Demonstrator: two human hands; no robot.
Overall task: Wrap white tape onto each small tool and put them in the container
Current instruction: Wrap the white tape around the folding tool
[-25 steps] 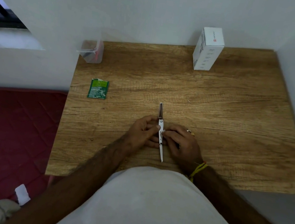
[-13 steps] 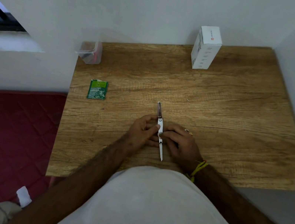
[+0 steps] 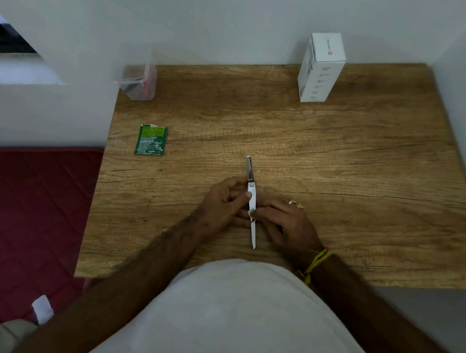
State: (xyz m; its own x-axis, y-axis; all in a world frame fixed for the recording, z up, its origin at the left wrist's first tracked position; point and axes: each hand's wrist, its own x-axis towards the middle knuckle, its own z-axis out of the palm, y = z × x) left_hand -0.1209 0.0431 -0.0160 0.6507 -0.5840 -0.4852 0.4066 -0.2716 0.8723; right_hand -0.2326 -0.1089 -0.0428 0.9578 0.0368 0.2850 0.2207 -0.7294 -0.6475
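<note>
**Hands at mid-wrap: one small tool between the fingers, container waiting at the far-left corner**

Left hand [image 3: 222,202] and right hand [image 3: 285,223] meet near the middle of the table's near edge, each pinching the small tool [image 3: 250,202] at its mid-section, fingers curled in from either side. It is a slim metal piece, held lengthwise away from the body — its dark far end points toward the back wall, its pale pointed end toward the person. White covers the middle stretch where the fingers work; this is judged to be white tape [image 3: 252,199], though no roll or loose tail can be made out.

Progress, as far as can be judged: this tool is being wrapped and has not yet been put away. The clear container [image 3: 138,83] stands at the far-left corner of the table [image 3: 364,173], well apart from the hands; dark and red items show inside, too small to identify. No other loose tools are visible, so this may be among the last.

Also present — a green packet [image 3: 151,141] near the left edge and a white box [image 3: 321,67] upright at the far edge.
</note>
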